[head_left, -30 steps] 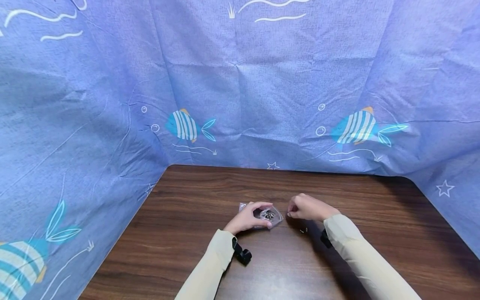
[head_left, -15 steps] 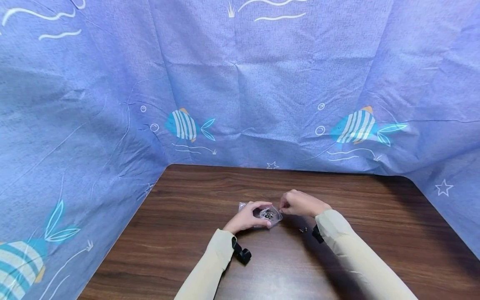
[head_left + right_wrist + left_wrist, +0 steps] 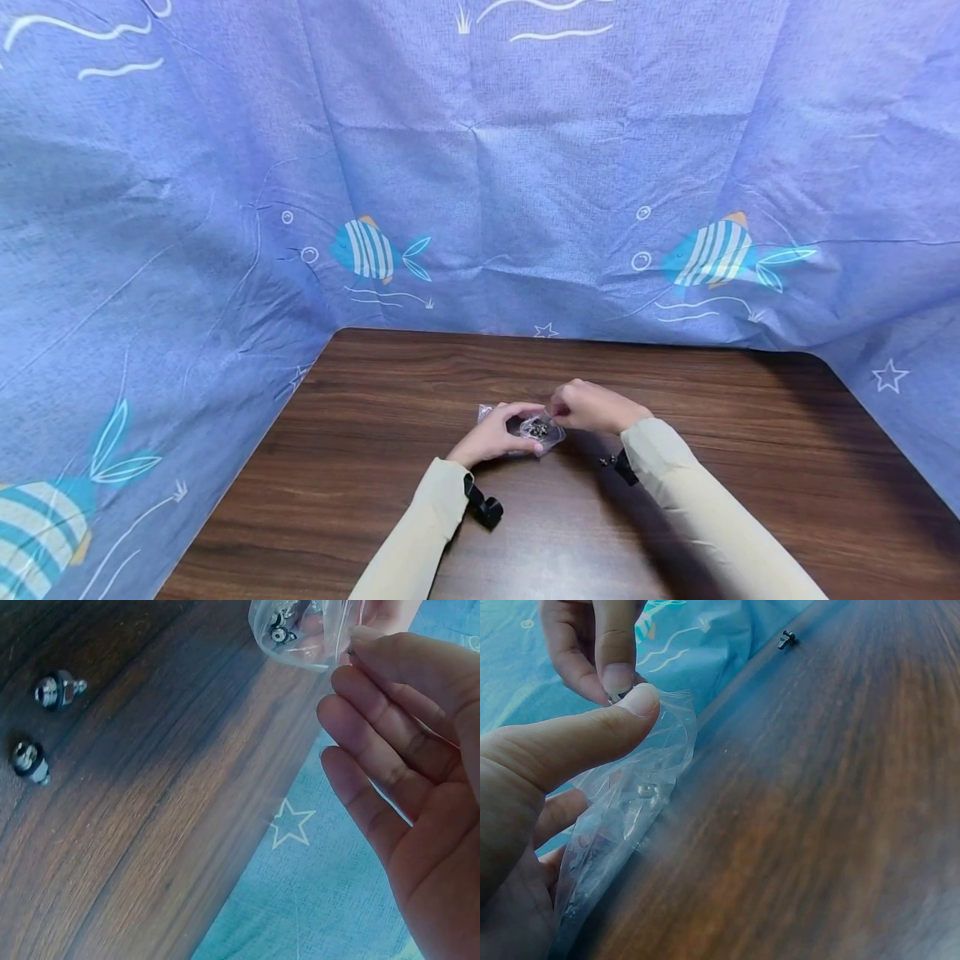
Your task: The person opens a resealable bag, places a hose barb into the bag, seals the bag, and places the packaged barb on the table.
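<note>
A clear zip bag [image 3: 634, 799] stands held open in my left hand [image 3: 491, 435], its thumb along one side of the mouth and its other fingers on the far side. Several small metal pieces [image 3: 537, 429], shiny with dark rings, lie inside. My right hand [image 3: 596, 407] is at the bag's mouth. Its thumb and fingers pinch a small metal piece [image 3: 618, 697], mostly hidden by the fingertips. Two loose screw-like metal pieces with black rings, a nearer one [image 3: 30, 762] and another [image 3: 60, 690], lie on the table below my right wrist.
The dark wood-grain table [image 3: 390, 392] extends around both hands. A blue cloth [image 3: 555, 167] printed with fish hangs behind it and along its sides. Black wrist cameras, such as the left one [image 3: 486, 510], hang under the forearms.
My right hand has moved left from beside the bag to its mouth, still pinching. My left hand and the bag have stayed in place.
</note>
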`<state>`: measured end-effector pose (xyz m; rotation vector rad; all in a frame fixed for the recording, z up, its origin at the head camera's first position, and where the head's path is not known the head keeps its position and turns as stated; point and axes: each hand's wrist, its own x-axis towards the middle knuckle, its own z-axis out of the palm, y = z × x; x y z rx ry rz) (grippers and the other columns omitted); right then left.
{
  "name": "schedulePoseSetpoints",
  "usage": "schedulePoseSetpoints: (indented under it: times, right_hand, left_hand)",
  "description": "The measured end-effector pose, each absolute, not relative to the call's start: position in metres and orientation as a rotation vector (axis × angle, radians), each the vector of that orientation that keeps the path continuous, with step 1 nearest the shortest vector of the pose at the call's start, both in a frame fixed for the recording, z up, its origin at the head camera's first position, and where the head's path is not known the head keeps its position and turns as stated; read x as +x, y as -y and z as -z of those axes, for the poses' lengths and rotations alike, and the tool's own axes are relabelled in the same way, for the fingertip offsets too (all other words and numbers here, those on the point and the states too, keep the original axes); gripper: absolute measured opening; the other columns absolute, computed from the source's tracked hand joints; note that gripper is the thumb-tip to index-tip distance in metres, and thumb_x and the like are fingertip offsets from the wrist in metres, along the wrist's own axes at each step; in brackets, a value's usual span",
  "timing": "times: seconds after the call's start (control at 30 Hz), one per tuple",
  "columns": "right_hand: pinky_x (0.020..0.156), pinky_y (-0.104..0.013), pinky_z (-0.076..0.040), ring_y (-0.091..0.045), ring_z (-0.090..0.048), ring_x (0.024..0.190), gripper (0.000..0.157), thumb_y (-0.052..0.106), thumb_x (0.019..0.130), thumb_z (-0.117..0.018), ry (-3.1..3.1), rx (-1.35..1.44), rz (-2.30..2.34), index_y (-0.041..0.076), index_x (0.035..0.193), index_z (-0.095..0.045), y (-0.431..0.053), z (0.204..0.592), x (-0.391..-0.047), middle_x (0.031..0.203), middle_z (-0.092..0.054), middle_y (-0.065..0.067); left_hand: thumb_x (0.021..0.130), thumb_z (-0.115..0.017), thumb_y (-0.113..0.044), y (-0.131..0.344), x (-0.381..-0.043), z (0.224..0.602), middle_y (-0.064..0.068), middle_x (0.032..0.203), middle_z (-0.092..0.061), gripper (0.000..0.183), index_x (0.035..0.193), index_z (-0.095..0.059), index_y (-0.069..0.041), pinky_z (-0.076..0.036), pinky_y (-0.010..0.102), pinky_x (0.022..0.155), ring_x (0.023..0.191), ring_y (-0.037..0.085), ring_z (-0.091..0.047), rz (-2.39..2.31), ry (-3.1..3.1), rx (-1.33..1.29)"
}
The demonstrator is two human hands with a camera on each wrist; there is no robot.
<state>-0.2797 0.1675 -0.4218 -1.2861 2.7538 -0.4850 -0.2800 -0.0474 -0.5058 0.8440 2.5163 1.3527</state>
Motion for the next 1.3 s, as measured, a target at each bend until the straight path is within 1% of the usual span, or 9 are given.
schedulePoseSetpoints:
  times: [0.17, 0.43, 0.6, 0.73, 1.07, 1.3]
  right_hand:
    - [0.059, -0.017, -0.045, 0.003, -0.049, 0.062, 0.005, 0.009, 0.083, -0.071, -2.746, -1.278, 0.493, 0.009, 0.078, -0.071, -0.166, 0.421, -0.279, 0.070, -0.063, 0.010]
    - [0.057, -0.017, -0.044, 0.003, -0.048, 0.061, 0.005, 0.007, 0.082, -0.071, -2.710, -1.291, 0.530, 0.009, 0.078, -0.071, -0.168, 0.422, -0.280, 0.070, -0.062, 0.009]
    - [0.064, -0.018, -0.050, 0.000, -0.057, 0.067, 0.003, 0.006, 0.083, -0.070, -2.691, -1.240, 0.558, 0.007, 0.084, -0.073, -0.171, 0.420, -0.278, 0.078, -0.070, 0.002]
    - [0.067, -0.019, -0.051, -0.003, -0.062, 0.070, 0.005, 0.007, 0.083, -0.071, -2.687, -1.209, 0.569, 0.005, 0.087, -0.074, -0.176, 0.420, -0.277, 0.081, -0.071, 0.000]
    - [0.068, -0.022, -0.052, -0.002, -0.060, 0.071, 0.005, 0.012, 0.082, -0.073, -2.711, -1.159, 0.534, 0.009, 0.086, -0.073, -0.195, 0.427, -0.272, 0.080, -0.069, 0.005]
    - [0.066, -0.021, -0.051, -0.001, -0.059, 0.070, 0.003, 0.009, 0.081, -0.074, -2.704, -1.142, 0.542, 0.009, 0.084, -0.073, -0.209, 0.431, -0.268, 0.078, -0.069, 0.005]
  left_hand:
    - [0.076, -0.081, -0.036, 0.048, -0.280, 0.505, -0.006, 0.130, -0.061, 0.063, 0.133, -0.058, -0.028, -0.037, 0.038, 0.103, 0.117, 0.016, -0.049, -1.353, -2.508, 0.840]
    - [0.075, -0.082, -0.038, 0.048, -0.281, 0.508, -0.008, 0.128, -0.061, 0.063, 0.133, -0.057, -0.031, -0.037, 0.037, 0.103, 0.117, 0.014, -0.049, -1.329, -2.529, 0.797]
    - [0.075, -0.082, -0.038, 0.048, -0.280, 0.508, -0.008, 0.127, -0.061, 0.063, 0.133, -0.057, -0.032, -0.038, 0.037, 0.101, 0.115, 0.013, -0.049, -1.334, -2.521, 0.780]
    - [0.074, -0.082, -0.037, 0.048, -0.280, 0.507, -0.007, 0.126, -0.061, 0.063, 0.133, -0.057, -0.032, -0.039, 0.036, 0.099, 0.113, 0.013, -0.049, -1.337, -2.518, 0.785]
    - [0.075, -0.082, -0.036, 0.048, -0.280, 0.507, -0.008, 0.126, -0.062, 0.062, 0.132, -0.058, -0.031, -0.039, 0.034, 0.100, 0.113, 0.012, -0.050, -1.340, -2.527, 0.837]
    - [0.076, -0.082, -0.035, 0.048, -0.280, 0.506, -0.008, 0.128, -0.062, 0.062, 0.133, -0.058, -0.028, -0.038, 0.034, 0.100, 0.113, 0.013, -0.050, -1.348, -2.519, 0.858]
